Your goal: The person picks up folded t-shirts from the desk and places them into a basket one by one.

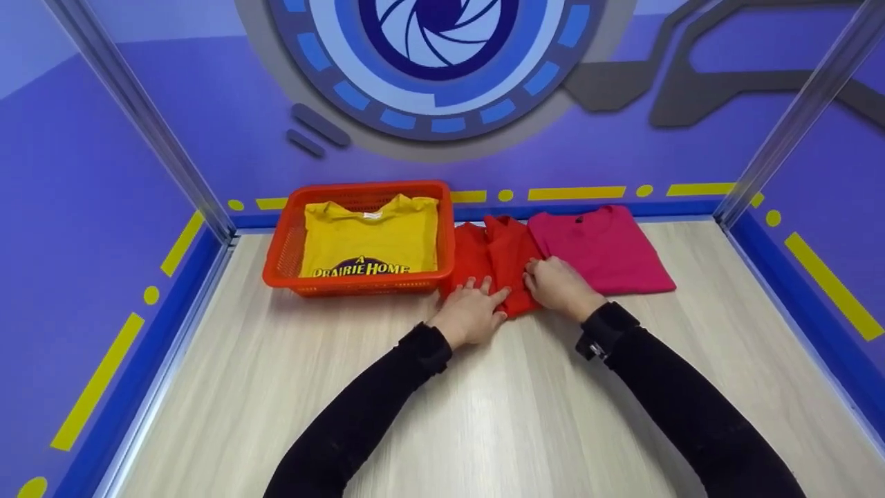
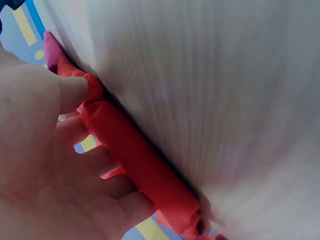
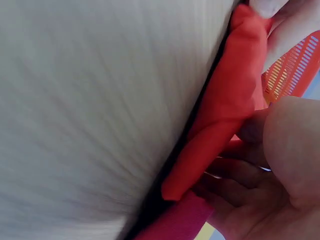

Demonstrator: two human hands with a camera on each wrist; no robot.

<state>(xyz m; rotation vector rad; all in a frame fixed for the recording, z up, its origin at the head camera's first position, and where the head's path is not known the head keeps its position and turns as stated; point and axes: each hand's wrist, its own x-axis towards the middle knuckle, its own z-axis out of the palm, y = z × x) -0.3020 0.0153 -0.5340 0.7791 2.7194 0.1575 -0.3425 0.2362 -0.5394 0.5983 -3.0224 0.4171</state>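
A folded red shirt lies on the table between the orange basket and a pink folded shirt. My left hand rests on its front left part with spread fingers; the left wrist view shows the thumb at the thick folded front edge. At the right edge my right hand pinches the red cloth with curled fingers, beside the pink shirt. In the right wrist view, the thumb touches the red fold, and the fingertips are partly hidden behind the cloth.
An orange plastic basket stands at the back left, holding a folded yellow shirt with printed lettering. Purple-blue walls close off the back and both sides of the light wooden table.
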